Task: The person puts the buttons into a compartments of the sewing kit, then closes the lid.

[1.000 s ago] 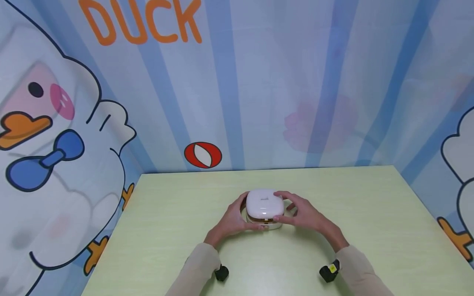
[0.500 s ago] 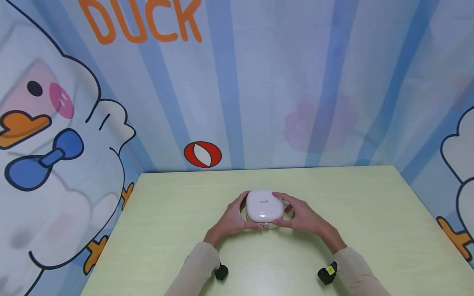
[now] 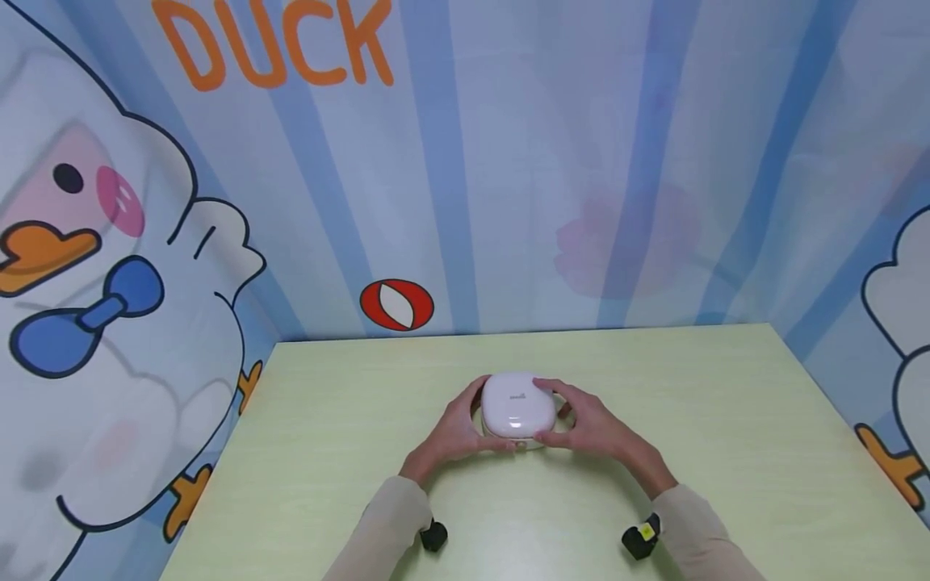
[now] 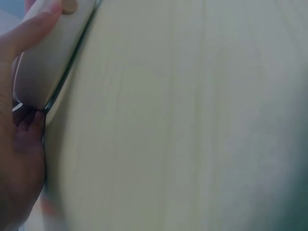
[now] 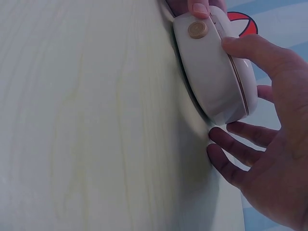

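Observation:
A glossy white lidded box (image 3: 517, 407) with rounded corners sits on the table between both hands. Its lid is down, with a thin gold seam visible in the right wrist view. A round gold knob (image 5: 198, 30) is on its front. My left hand (image 3: 458, 428) grips the base from the left, thumb along the front beside the knob; its other fingers are mostly hidden behind the box. My right hand (image 3: 592, 424) holds the lid's right side, thumb at the front seam and index finger on the far top corner. Its remaining fingers are spread beside the box.
The pale wood-grain table (image 3: 349, 387) runs back to a blue striped curtain (image 3: 508, 161) with a duck print on the left. Black wrist cameras hang below the left sleeve (image 3: 388, 520) and the right sleeve (image 3: 701, 524).
A second ago the lid stood slightly raised, with gold showing inside; the right hand has lowered it onto the base. The left hand has kept its place.

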A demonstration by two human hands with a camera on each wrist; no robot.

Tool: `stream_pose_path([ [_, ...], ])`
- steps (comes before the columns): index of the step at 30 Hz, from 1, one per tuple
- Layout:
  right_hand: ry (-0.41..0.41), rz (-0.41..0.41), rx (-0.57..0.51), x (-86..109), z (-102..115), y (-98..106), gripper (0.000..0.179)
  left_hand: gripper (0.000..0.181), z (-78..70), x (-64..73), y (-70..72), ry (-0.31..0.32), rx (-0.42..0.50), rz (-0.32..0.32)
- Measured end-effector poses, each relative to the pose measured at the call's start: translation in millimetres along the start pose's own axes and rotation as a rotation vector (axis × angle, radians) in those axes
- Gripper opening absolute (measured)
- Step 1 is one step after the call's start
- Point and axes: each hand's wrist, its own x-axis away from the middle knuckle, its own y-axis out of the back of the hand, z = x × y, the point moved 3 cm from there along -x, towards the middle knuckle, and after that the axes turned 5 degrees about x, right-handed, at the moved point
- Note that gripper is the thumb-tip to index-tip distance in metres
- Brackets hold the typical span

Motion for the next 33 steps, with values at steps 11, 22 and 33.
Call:
stream_pose_path([
  [11,0.013,0.031,0.02,1.9,3.8,7.0,0.094,0.128,-0.4,-0.4,-1.1,0.016,-0.052,0.003],
  [22,0.064,-0.074,0.282,10.6,16.6,33.1,0.101,0.123,-23.5,9.2,18.8,0.027,-0.396,0.015],
  [33,0.156,-0.095,0.598,27.3,34.3,56.2,0.106,0.123,-59.1,21.3,44.5,-0.086,-0.924,0.076],
])
